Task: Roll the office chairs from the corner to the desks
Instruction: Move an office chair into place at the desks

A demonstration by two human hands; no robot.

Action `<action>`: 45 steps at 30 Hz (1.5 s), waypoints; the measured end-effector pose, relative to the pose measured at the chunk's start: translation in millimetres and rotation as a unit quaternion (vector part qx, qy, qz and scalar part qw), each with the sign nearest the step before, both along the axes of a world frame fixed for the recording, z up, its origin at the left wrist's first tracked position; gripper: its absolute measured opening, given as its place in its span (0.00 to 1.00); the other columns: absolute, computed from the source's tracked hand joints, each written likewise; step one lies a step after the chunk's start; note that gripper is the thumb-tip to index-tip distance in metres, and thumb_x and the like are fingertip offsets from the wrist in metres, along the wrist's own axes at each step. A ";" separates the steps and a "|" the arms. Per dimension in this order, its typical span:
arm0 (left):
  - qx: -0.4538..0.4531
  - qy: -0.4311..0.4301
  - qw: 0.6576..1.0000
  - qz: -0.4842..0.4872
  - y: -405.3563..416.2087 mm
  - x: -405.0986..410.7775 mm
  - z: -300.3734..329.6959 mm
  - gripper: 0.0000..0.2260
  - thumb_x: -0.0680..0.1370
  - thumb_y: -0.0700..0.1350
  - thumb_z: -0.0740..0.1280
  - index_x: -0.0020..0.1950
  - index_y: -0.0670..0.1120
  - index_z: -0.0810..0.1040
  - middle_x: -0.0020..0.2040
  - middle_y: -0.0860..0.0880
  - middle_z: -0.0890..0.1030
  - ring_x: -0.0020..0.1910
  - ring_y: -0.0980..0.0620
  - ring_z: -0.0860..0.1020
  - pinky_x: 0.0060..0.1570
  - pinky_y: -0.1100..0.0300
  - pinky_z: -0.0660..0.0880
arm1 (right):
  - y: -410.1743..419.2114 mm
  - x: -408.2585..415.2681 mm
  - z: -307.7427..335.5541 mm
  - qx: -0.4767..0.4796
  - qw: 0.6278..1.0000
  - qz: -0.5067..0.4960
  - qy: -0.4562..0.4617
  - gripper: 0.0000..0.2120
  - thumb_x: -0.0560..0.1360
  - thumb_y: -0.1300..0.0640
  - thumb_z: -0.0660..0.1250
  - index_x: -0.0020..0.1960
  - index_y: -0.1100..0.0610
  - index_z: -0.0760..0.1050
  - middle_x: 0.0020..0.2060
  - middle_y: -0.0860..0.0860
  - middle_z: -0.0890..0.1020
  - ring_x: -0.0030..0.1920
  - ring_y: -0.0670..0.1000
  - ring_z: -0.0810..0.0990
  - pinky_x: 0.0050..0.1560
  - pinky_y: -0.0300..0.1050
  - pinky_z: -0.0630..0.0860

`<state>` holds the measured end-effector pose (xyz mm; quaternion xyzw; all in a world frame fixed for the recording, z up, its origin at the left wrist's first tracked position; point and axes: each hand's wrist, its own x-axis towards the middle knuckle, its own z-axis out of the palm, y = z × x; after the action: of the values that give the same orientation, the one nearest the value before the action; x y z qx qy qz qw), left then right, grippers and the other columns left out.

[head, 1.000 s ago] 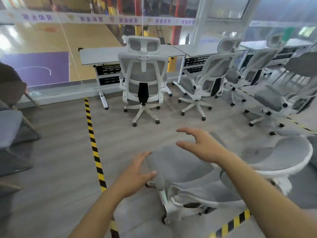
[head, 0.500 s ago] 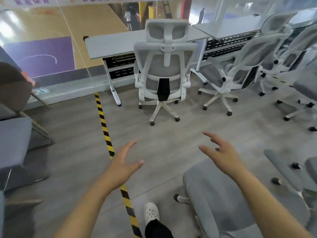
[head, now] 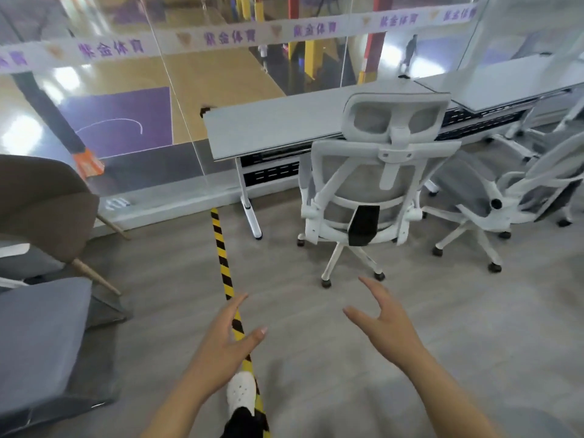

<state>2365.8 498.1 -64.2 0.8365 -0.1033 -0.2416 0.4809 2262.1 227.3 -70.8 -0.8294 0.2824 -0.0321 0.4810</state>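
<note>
The grey wood-look floor [head: 316,358] carries everything here. A yellow-and-black striped tape line [head: 222,257] runs along it, passing under the open left hand [head: 227,339]. A white shoe [head: 241,392] stands on the tape just below that hand. Beyond the empty, spread right hand [head: 384,320], a white mesh office chair [head: 376,191] rests on its casters against a grey desk [head: 284,128], whose leg meets the floor beside it.

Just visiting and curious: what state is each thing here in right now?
Left hand: open, empty.
Right hand: open, empty.
White office chair: upright, at the desk, untouched.
Second chair: upright, turned sideways.
Striped floor tape: flat on the floor.
</note>
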 end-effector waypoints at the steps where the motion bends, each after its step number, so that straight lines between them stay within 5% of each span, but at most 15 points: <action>1: -0.001 -0.004 1.000 -0.007 0.0 28.4 -4.5 0.31 0.74 0.58 0.71 0.73 0.65 0.61 0.77 0.60 0.58 0.75 0.56 0.58 0.68 0.54 0.61 | -1.8 21.3 1.6 -0.005 1.000 -0.011 0.005 0.33 0.73 0.44 0.72 0.75 0.43 0.64 0.74 0.43 0.63 0.75 0.46 0.60 0.73 0.45 0.59; 9: -0.038 0.010 0.991 -0.126 -40.8 243.5 13.1 0.33 0.74 0.58 0.71 0.74 0.66 0.57 0.72 0.63 0.58 0.74 0.57 0.57 0.67 0.56 0.61 | -24.5 172.4 71.2 -0.089 0.991 -0.097 0.012 0.39 0.71 0.42 0.73 0.76 0.40 0.58 0.78 0.46 0.55 0.77 0.46 0.54 0.73 0.48 0.57; 15: -0.023 -0.077 0.964 -0.255 -149.6 387.0 35.2 0.36 0.73 0.54 0.73 0.76 0.61 0.57 0.70 0.65 0.58 0.72 0.61 0.57 0.71 0.57 0.58 | -78.1 258.2 113.2 -0.173 0.974 -0.144 0.001 0.41 0.71 0.40 0.73 0.77 0.38 0.55 0.79 0.46 0.51 0.78 0.45 0.48 0.75 0.51 0.55; 19: -0.003 -0.112 0.937 -0.331 -228.7 452.8 37.8 0.40 0.71 0.55 0.74 0.77 0.59 0.56 0.75 0.61 0.58 0.75 0.58 0.57 0.69 0.58 0.60 | -130.3 317.9 123.1 -0.261 0.954 -0.140 0.042 0.40 0.71 0.36 0.69 0.77 0.36 0.54 0.79 0.50 0.49 0.79 0.53 0.45 0.76 0.60 0.52; 25: 0.119 -0.118 0.888 -0.429 -330.7 514.7 27.4 0.45 0.69 0.54 0.75 0.79 0.55 0.52 0.79 0.53 0.54 0.77 0.51 0.54 0.75 0.49 0.57 | -203.5 422.5 129.8 -0.356 0.922 -0.129 0.080 0.29 0.74 0.32 0.61 0.73 0.37 0.62 0.79 0.49 0.51 0.79 0.54 0.40 0.75 0.64 0.43; 29: 0.186 -0.122 0.832 -0.508 -378.9 549.5 26.1 0.45 0.71 0.52 0.75 0.80 0.52 0.51 0.79 0.51 0.54 0.77 0.51 0.55 0.75 0.55 0.55 | -246.1 480.2 123.0 -0.354 0.909 -0.173 0.136 0.28 0.74 0.29 0.54 0.70 0.39 0.68 0.79 0.48 0.55 0.79 0.55 0.41 0.72 0.69 0.39; 35: 0.241 -0.070 0.747 -0.616 -423.0 572.4 1.2 0.41 0.69 0.57 0.75 0.76 0.63 0.56 0.73 0.60 0.67 0.70 0.53 0.68 0.68 0.56 0.67 | -251.6 503.8 100.9 -0.372 0.860 -0.305 0.171 0.25 0.73 0.31 0.58 0.64 0.41 0.75 0.79 0.48 0.57 0.79 0.56 0.44 0.74 0.64 0.37; 42: 0.162 -0.069 0.693 -0.700 -446.9 574.0 -19.9 0.34 0.71 0.53 0.75 0.74 0.59 0.66 0.71 0.53 0.72 0.68 0.54 0.71 0.63 0.63 0.67 | -243.1 507.3 94.0 -0.274 0.833 -0.457 0.146 0.17 0.78 0.39 0.57 0.47 0.45 0.82 0.78 0.44 0.57 0.79 0.49 0.43 0.75 0.63 0.41; 45: 0.111 -0.063 0.708 -0.695 -448.6 569.0 -28.0 0.30 0.68 0.54 0.77 0.68 0.55 0.73 0.62 0.53 0.76 0.57 0.55 0.76 0.57 0.61 0.74 | -240.3 501.6 88.9 -0.254 0.805 -0.529 0.088 0.22 0.72 0.46 0.57 0.63 0.44 0.77 0.79 0.47 0.52 0.78 0.51 0.42 0.75 0.61 0.46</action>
<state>2934.8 49.5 -92.2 0.5889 -0.6578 -0.4639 0.0726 2763.7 -12.9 18.2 -0.6430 0.7002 -0.2794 0.1349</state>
